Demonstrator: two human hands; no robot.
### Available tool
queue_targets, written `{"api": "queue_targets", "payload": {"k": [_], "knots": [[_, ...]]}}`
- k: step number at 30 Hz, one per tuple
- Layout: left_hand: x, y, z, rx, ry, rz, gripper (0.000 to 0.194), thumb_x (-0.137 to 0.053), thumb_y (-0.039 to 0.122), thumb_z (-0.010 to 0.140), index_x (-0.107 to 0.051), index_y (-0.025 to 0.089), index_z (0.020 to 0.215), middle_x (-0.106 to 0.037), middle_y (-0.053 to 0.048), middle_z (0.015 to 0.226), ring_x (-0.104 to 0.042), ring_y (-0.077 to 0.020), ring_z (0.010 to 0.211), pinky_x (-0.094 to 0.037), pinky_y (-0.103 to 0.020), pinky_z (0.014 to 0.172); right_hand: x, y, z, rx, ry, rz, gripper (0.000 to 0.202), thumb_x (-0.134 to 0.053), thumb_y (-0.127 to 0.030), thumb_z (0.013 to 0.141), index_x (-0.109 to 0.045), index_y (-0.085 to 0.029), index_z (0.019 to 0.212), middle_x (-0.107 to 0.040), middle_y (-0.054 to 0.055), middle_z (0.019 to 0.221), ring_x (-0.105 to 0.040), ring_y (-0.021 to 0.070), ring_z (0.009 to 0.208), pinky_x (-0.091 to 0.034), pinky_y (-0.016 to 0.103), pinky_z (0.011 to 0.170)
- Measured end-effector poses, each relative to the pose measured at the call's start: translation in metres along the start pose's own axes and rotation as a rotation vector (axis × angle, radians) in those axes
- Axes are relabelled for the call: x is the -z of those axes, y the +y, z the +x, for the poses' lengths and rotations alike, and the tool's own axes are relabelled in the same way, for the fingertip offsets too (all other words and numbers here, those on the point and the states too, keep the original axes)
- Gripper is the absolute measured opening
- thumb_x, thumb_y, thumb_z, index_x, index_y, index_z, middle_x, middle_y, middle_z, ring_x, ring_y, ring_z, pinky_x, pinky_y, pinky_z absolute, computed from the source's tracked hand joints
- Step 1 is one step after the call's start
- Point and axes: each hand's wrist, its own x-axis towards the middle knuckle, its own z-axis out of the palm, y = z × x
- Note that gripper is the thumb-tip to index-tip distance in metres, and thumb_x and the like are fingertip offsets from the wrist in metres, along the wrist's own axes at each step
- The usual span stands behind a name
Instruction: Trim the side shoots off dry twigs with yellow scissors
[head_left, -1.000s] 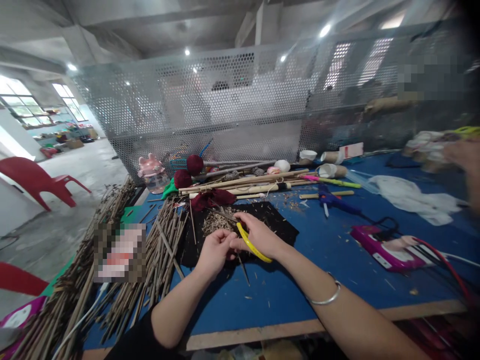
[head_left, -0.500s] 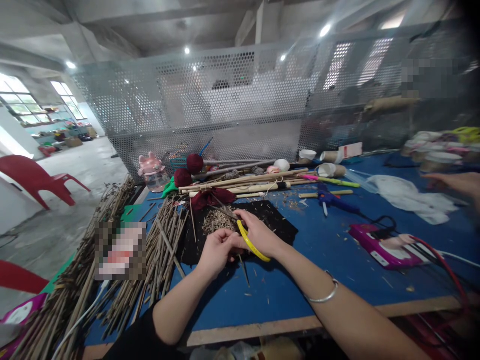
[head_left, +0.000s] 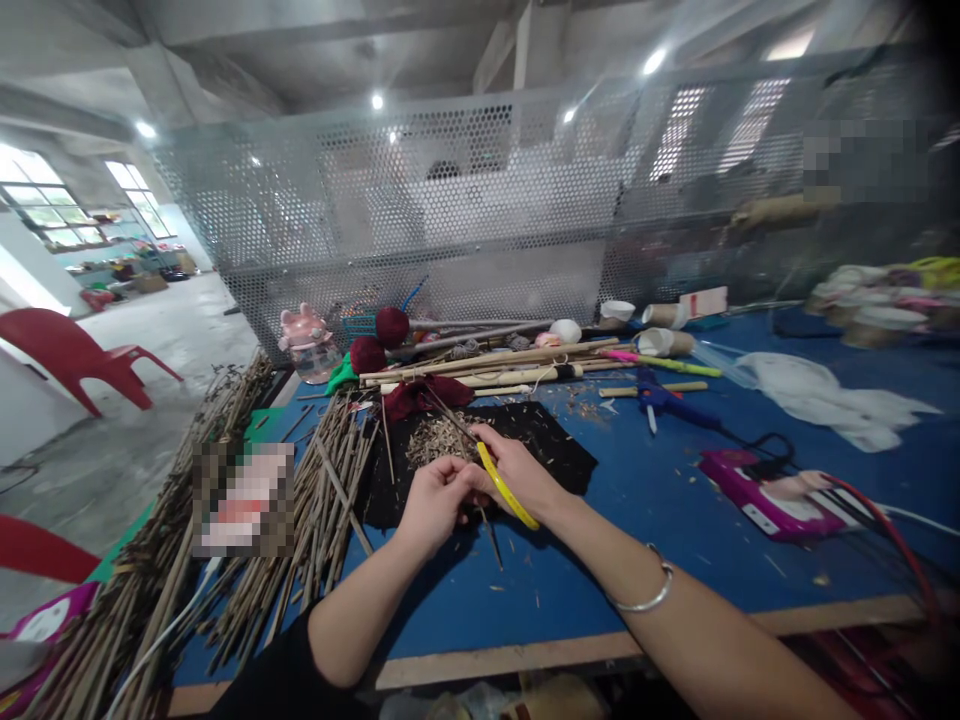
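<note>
Thin grey-brown wooden stick point(head_left: 493, 543) at the hands, over the flat blue tabletop point(head_left: 570, 590); lower end points down and slightly right, long axis steep. Left hand point(head_left: 441, 497) pinched on it, middle stretch hidden by fingers. Right hand point(head_left: 523, 477) wrapped round a curved yellow plastic-looking handle point(head_left: 505, 489); tool's working end hard to make out against loose brown wood chips point(head_left: 433, 441)

Greyish-brown rod-shaped piece point(head_left: 493, 545), upper end concealed by the left hand point(head_left: 436, 495) and right hand point(head_left: 523, 480). Curved yellow-handled tool point(head_left: 498, 484), partly hidden by the latter. Red plastic chair point(head_left: 67, 347), cropped at left. White-rimmed brown cups point(head_left: 881, 328), blurred. Pale pink rectangular item point(head_left: 244, 490), pixelated.
</note>
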Motion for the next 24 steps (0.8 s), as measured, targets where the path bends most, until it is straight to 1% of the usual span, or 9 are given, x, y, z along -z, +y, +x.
{"api": "queue_targets", "payload": {"k": [6,10,15,19,21,24], "knots": [[-0.001,0.000,0.000,-0.005,0.009,0.006,0.014,-0.057,0.028,0.067,-0.054,0.014,0.065,-0.061,-0.001,0.053,-0.050,-0.0078,0.041,-0.032,-0.015,0.034,0.000,0.002,0.001,-0.005,0.026,-0.050,0.058,-0.055,-0.060,0.070,-0.051,-0.015,0.106,-0.048,-0.004,0.059,-0.038,0.0084,0.049,-0.028,0.019,0.045],[0.000,-0.001,0.001,-0.003,0.016,0.012,0.017,-0.058,0.031,0.068,-0.054,0.014,0.066,-0.061,-0.001,0.054,-0.052,-0.0083,0.042,-0.032,-0.015,0.035,0.001,0.005,0.003,-0.019,0.042,-0.080,0.057,-0.055,-0.059,0.070,-0.054,-0.013,0.104,-0.052,-0.002,0.059,-0.041,0.0088,0.050,-0.030,0.020,0.047],[0.002,-0.001,0.001,-0.016,0.008,0.033,0.025,-0.057,0.038,0.070,-0.057,0.014,0.068,-0.059,0.000,0.053,-0.048,-0.0070,0.041,-0.032,-0.016,0.035,0.004,0.004,0.003,-0.025,0.015,-0.096,0.053,-0.054,-0.056,0.073,-0.053,-0.014,0.105,-0.056,0.000,0.064,-0.045,0.0105,0.052,-0.033,0.021,0.050],[0.002,0.000,0.000,-0.054,-0.030,0.058,0.030,-0.056,0.042,0.071,-0.062,0.013,0.069,-0.056,0.001,0.053,-0.041,-0.0053,0.039,-0.032,-0.016,0.035,0.009,-0.001,0.001,-0.065,-0.019,-0.205,0.054,-0.059,-0.054,0.069,-0.049,-0.020,0.110,-0.056,-0.001,0.068,-0.048,0.0129,0.058,-0.032,0.022,0.053],[0.002,0.000,0.000,-0.058,-0.029,0.070,0.031,-0.056,0.042,0.072,-0.062,0.013,0.068,-0.054,0.001,0.052,-0.038,-0.0045,0.038,-0.031,-0.016,0.035,0.010,-0.002,0.000,-0.063,-0.030,-0.204,0.055,-0.061,-0.052,0.068,-0.047,-0.022,0.112,-0.057,0.000,0.076,-0.050,0.0136,0.063,-0.034,0.022,0.057],[0.003,0.000,0.000,-0.061,-0.023,0.086,0.029,-0.056,0.041,0.072,-0.062,0.013,0.066,-0.052,0.002,0.051,-0.035,-0.0039,0.036,-0.030,-0.016,0.034,0.009,0.001,0.000,-0.012,-0.019,-0.147,0.060,-0.063,-0.050,0.067,-0.044,-0.020,0.116,-0.057,0.004,0.091,-0.052,0.0154,0.073,-0.038,0.025,0.065]]}}
